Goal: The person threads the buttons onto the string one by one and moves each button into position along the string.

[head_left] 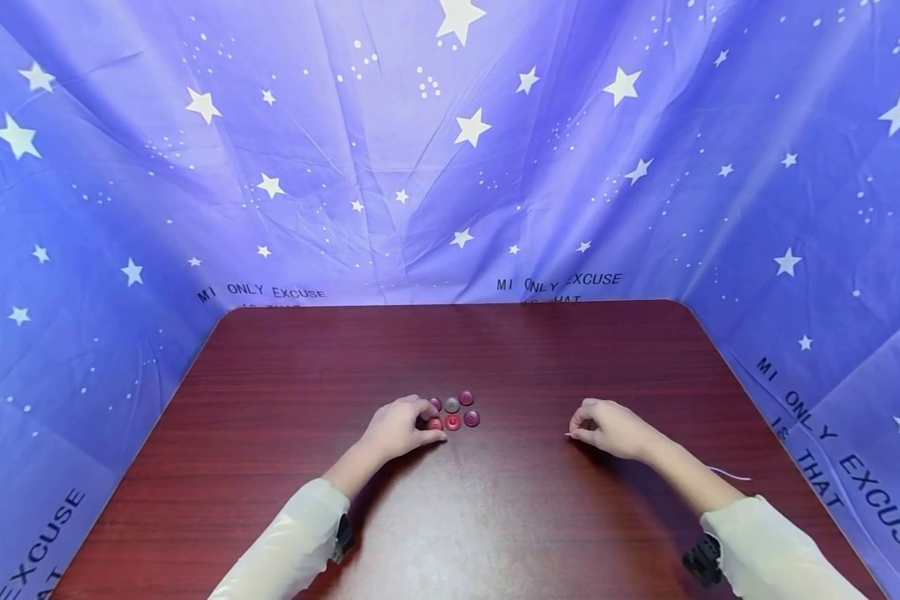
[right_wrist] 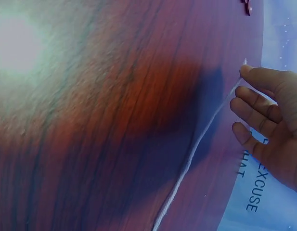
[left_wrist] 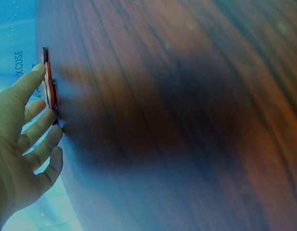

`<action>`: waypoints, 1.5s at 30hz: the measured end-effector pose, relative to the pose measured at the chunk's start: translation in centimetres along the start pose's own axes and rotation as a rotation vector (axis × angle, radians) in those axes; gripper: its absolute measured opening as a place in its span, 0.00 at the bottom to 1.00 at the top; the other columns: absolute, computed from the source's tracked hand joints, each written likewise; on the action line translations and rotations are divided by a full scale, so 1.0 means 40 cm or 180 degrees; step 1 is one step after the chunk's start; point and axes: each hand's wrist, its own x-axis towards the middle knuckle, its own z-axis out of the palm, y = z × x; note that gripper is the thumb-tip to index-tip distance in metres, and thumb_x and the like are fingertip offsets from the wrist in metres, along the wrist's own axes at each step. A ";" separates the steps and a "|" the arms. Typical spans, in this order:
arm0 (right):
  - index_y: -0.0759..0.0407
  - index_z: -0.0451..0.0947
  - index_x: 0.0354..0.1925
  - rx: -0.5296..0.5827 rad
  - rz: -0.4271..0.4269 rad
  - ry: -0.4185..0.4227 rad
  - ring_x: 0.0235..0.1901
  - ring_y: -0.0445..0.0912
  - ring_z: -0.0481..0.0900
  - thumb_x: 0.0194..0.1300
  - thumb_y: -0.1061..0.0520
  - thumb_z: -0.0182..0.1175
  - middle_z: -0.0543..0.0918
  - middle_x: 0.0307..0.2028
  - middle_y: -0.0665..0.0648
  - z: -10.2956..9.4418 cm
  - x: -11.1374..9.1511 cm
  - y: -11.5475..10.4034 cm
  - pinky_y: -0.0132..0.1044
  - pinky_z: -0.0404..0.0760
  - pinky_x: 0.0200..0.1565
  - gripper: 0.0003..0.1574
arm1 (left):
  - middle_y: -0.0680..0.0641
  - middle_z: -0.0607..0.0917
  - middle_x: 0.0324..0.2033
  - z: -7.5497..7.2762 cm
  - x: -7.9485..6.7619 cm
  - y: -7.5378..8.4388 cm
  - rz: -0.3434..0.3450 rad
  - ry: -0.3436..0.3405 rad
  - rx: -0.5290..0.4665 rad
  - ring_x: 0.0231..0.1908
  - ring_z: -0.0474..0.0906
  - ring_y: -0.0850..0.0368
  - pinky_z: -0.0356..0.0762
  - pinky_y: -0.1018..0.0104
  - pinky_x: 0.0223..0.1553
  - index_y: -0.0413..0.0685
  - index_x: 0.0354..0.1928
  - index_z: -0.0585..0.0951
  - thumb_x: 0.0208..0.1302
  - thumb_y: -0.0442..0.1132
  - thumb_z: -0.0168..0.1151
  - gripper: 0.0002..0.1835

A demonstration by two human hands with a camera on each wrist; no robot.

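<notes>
A cluster of several round buttons lies mid-table: a grey button [head_left: 452,404], a bright red button [head_left: 452,422], purple buttons such as the one at the right [head_left: 472,418], and another red button [head_left: 436,424] at the left. My left hand [head_left: 401,429] is at the cluster's left side, thumb and fingers apart around that left red button. From the left wrist, the fingertips [left_wrist: 38,69] are right at the buttons' edges [left_wrist: 49,84]. Farther right, my right hand [head_left: 607,427] pinches a white string [right_wrist: 191,154] near its end between thumb and forefinger, its tip sticking out past them.
The string's tail [head_left: 731,475] trails across the table behind the right forearm. The dark red wooden table [head_left: 330,350] is bordered by a blue-purple star-printed cloth [head_left: 390,150] at the back and sides. Dark wrist cameras [head_left: 702,558] sit under the pale sleeves.
</notes>
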 end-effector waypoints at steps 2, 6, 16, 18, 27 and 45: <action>0.50 0.81 0.27 0.0030 0.0026 0.0003 0.25 0.31 0.67 0.58 0.58 0.63 0.77 0.28 0.43 0.001 0.006 -0.004 0.29 0.69 0.30 0.03 | 0.60 0.80 0.29 0.001 0.002 0.003 -0.0005 -0.0006 0.0030 0.32 0.76 0.65 0.76 0.63 0.35 0.58 0.29 0.80 0.47 0.58 0.69 0.15; 0.51 0.81 0.28 0.0054 -0.0012 -0.0005 0.25 0.32 0.67 0.58 0.58 0.63 0.77 0.28 0.43 0.000 0.019 -0.011 0.30 0.69 0.30 0.03 | 0.60 0.79 0.28 0.002 0.002 0.008 -0.0024 0.0002 0.0062 0.31 0.76 0.66 0.76 0.64 0.34 0.58 0.28 0.80 0.47 0.56 0.70 0.14; 0.50 0.81 0.29 0.0045 -0.0064 -0.0056 0.27 0.33 0.68 0.59 0.57 0.62 0.77 0.29 0.43 0.006 0.051 -0.036 0.31 0.70 0.32 0.02 | 0.60 0.78 0.28 0.006 0.002 0.008 -0.0067 -0.0054 0.0071 0.28 0.72 0.67 0.73 0.67 0.32 0.57 0.26 0.80 0.48 0.55 0.70 0.13; 0.50 0.80 0.29 0.0042 -0.0070 -0.0069 0.28 0.33 0.69 0.59 0.57 0.62 0.77 0.29 0.43 0.008 0.056 -0.042 0.31 0.71 0.32 0.03 | 0.60 0.78 0.28 0.007 0.003 0.007 -0.0067 -0.0060 0.0078 0.28 0.72 0.67 0.73 0.67 0.31 0.57 0.26 0.80 0.48 0.55 0.70 0.13; 0.50 0.80 0.29 0.0086 -0.0135 -0.0076 0.28 0.34 0.70 0.59 0.57 0.62 0.77 0.29 0.43 0.015 0.083 -0.066 0.31 0.71 0.34 0.03 | 0.60 0.77 0.27 0.010 0.005 0.007 -0.0100 -0.0083 0.0083 0.27 0.72 0.68 0.73 0.68 0.31 0.57 0.26 0.80 0.49 0.55 0.70 0.12; 0.49 0.80 0.27 0.0048 -0.0196 0.0118 0.26 0.34 0.69 0.58 0.56 0.63 0.74 0.26 0.42 0.026 0.123 -0.103 0.29 0.70 0.32 0.03 | 0.59 0.76 0.28 0.004 -0.007 -0.005 -0.0109 0.0069 0.0022 0.28 0.71 0.67 0.74 0.66 0.33 0.56 0.31 0.82 0.50 0.54 0.69 0.13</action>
